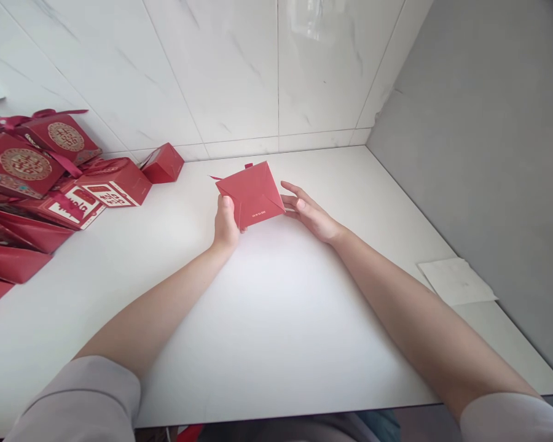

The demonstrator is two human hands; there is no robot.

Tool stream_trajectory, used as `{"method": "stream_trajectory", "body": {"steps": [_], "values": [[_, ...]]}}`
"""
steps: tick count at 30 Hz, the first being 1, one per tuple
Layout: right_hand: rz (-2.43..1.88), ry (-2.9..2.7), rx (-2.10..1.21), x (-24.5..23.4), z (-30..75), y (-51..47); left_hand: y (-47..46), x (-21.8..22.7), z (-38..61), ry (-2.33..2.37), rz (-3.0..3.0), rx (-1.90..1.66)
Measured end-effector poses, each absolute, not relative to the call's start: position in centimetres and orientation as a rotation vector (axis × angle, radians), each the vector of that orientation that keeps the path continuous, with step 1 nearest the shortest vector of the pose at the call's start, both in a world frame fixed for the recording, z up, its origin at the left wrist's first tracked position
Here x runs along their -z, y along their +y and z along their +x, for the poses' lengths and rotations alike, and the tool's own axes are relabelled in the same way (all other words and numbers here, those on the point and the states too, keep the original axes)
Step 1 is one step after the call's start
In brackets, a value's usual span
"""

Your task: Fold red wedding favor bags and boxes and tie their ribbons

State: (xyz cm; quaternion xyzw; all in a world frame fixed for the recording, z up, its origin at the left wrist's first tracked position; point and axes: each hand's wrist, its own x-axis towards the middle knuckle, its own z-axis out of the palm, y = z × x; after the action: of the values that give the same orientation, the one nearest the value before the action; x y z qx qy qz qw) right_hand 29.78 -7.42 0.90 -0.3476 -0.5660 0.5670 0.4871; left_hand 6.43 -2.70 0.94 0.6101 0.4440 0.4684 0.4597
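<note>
A red gift box (254, 195) is tilted up over the white table, its plain underside with folded flaps and small pale print facing me. My left hand (227, 222) grips it at the left edge, thumb on the underside. Bits of dark red ribbon stick out behind its top and left edges. Just right of the box is my right hand (311, 212), its fingers apart and stretched toward the box's right edge. Some of those fingertips are close behind that edge, and whether they touch it I cannot tell.
On the left, several red gift boxes (115, 181) with ribbons and gold emblems are piled on the white table (267, 331). A white paper sheet (458, 281) lies at the right edge by a grey panel (483, 135). Marble-patterned tiles (239, 67) form the back wall.
</note>
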Motion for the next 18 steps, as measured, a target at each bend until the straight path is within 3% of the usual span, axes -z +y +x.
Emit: {"method": "stream_trajectory", "body": {"steps": [18], "values": [[-0.903,-1.463,-1.383,-1.08,29.64,-7.14,-2.3,-0.81,6.8,1.18,1.418,-1.14]]}}
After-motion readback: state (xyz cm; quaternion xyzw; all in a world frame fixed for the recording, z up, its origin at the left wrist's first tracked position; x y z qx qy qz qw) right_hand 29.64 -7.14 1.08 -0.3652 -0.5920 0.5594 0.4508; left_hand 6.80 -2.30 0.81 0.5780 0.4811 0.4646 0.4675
